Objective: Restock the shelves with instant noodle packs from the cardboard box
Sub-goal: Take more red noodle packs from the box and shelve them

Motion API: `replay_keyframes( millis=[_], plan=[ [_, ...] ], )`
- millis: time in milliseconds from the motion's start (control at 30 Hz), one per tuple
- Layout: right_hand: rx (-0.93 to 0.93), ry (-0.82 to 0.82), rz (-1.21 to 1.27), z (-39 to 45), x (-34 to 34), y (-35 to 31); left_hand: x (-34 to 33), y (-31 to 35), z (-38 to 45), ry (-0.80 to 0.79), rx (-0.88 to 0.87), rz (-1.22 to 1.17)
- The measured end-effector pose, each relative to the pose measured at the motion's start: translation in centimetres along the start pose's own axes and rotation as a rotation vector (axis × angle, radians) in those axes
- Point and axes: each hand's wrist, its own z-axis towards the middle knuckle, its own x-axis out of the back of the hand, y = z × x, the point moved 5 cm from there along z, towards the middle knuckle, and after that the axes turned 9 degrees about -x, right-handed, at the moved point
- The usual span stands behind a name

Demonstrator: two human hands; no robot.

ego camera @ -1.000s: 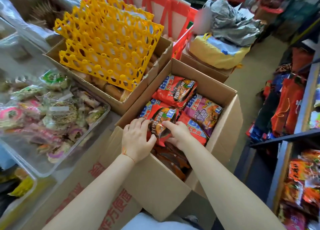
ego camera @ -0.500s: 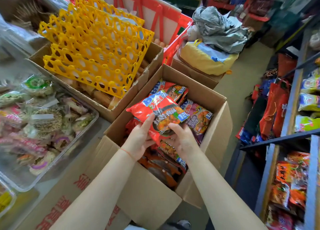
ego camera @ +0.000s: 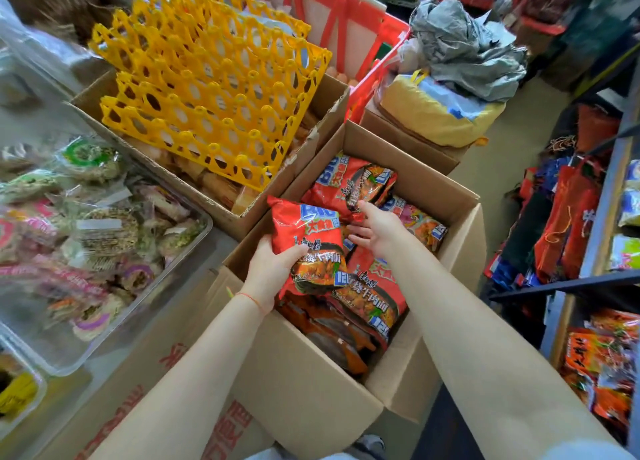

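An open cardboard box (ego camera: 311, 383) in front of me holds several instant noodle packs, mostly red. My left hand (ego camera: 270, 272) grips one red noodle pack (ego camera: 304, 238) by its lower left edge and holds it just above the box's near left side. My right hand (ego camera: 377, 231) has its fingers spread over the box and reaches toward another red pack (ego camera: 349, 182) lying at the far end; it holds nothing. More packs (ego camera: 370, 304) lie under my arms. The shelf (ego camera: 602, 217) stands at the right.
Yellow egg trays (ego camera: 207, 89) fill a cardboard box at the upper left. A clear tray of wrapped snacks (ego camera: 90, 231) sits at the left. A yellow bag (ego camera: 433, 113) under grey plastic lies on a box behind. The shelf carries noodle packs (ego camera: 602, 355). An aisle floor (ego camera: 512, 141) runs between.
My right hand has let go of the lifted pack and moved forward over the box. My left hand now holds the pack alone, lower and more to the left.
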Motion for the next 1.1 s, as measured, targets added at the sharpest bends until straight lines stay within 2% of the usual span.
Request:
replay_keyframes(
  millis=[200,300,400,500,567,633,733,933,1100],
  plan=[
    [-0.105,0.08,0.031,1.0,-1.3,-0.4,0.0,0.3,-0.1,-0.034,0.038,-0.072],
    [-0.087,0.099,0.027,0.8,-1.0,-0.7,-0.2,0.2,-0.1,-0.052,0.058,-0.077],
    [-0.029,-0.049,0.268,-0.1,-0.5,-2.0,-0.5,0.0,0.1,-0.048,0.088,-0.088],
    [0.011,-0.257,0.59,-3.0,0.5,-2.0,-1.5,-0.4,0.0,-0.065,0.142,-0.215],
    [0.072,-0.327,0.497,-5.7,1.1,-0.5,-2.8,-0.5,-0.4,-0.109,0.154,-0.331],
    [0.149,-0.31,0.3,-7.6,2.1,1.4,-4.4,-0.3,-1.0,-0.158,0.154,-0.414],
    [0.283,-0.22,0.093,-9.8,3.8,3.5,-7.3,0.0,-1.7,-0.259,0.132,-0.49],
    [0.443,0.049,-0.26,-12.9,7.9,4.7,-12.9,0.1,-3.3,-0.355,0.149,-0.56],
    [0.526,0.072,-0.408,-16.5,10.9,5.4,-16.8,2.4,-4.7,-0.419,0.05,-0.534]
  ],
)
